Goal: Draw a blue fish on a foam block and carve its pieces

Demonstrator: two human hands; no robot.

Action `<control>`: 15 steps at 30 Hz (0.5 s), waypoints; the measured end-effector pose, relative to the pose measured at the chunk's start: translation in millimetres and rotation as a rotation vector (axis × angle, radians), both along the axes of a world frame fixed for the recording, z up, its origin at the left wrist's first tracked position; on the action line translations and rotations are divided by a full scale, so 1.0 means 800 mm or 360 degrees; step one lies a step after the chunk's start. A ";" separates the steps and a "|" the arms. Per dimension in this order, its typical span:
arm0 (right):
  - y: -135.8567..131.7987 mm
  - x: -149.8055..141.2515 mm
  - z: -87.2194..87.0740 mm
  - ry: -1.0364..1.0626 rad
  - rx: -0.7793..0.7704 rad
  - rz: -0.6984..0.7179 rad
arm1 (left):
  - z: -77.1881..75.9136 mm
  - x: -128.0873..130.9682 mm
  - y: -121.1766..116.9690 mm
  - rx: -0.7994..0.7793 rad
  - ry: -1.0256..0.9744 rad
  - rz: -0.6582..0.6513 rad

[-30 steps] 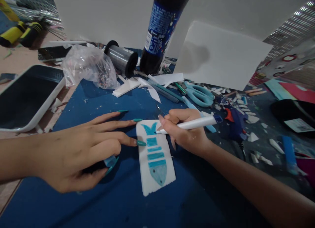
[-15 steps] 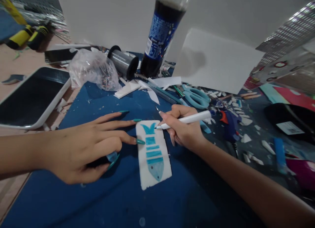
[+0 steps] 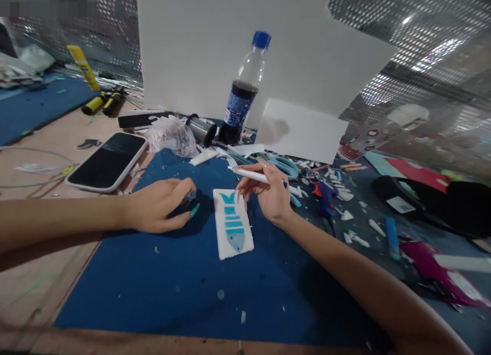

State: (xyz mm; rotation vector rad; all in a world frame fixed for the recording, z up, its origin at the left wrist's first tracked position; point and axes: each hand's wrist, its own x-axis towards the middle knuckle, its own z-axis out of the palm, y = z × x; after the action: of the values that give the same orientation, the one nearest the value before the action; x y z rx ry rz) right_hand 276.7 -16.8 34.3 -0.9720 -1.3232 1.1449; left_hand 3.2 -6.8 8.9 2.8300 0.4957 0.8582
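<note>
A white card [image 3: 247,237] lies on the blue mat, with a fish drawn on it [image 3: 233,224] in teal: forked tail, several bars and a pointed head. My right hand [image 3: 273,194] grips a white marker [image 3: 251,175] with a dark blue end. The marker is lifted off the drawing and points left, while my fingertips hover over or touch the card's upper right corner; I cannot tell which. To the left of the card, my left hand [image 3: 164,205] is curled around a small blue cap-like piece [image 3: 189,196], partly hidden by the fingers.
A cola bottle [image 3: 240,107] stands behind, before a white board. Around it lie a wire spool [image 3: 201,130], a plastic bag [image 3: 172,136], light-blue scissors [image 3: 284,167] and paper scraps. A phone [image 3: 108,162] lies left; a glue gun [image 3: 326,197] and a black cap [image 3: 399,194] lie right.
My left hand has drawn back off the card and curled its fingers. My right hand has lifted the marker away from the fish's tail and turned it. The view has tilted up.
</note>
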 end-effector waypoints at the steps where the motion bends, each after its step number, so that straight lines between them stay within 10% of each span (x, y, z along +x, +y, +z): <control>1: -0.006 -0.003 0.006 -0.0004 0.0018 0.0022 | 0.001 0.002 0.000 -0.0003 0.0035 0.0025; 15: -0.047 -0.012 0.024 -0.0309 0.0035 0.0397 | 0.007 0.010 -0.002 0.0016 0.0150 -0.0033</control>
State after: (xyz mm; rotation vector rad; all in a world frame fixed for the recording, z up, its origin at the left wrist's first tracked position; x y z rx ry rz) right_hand 267.2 -54.5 53.8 -0.9390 -1.6457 1.2435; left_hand 10.9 -8.5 14.2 2.8895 0.4747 0.7286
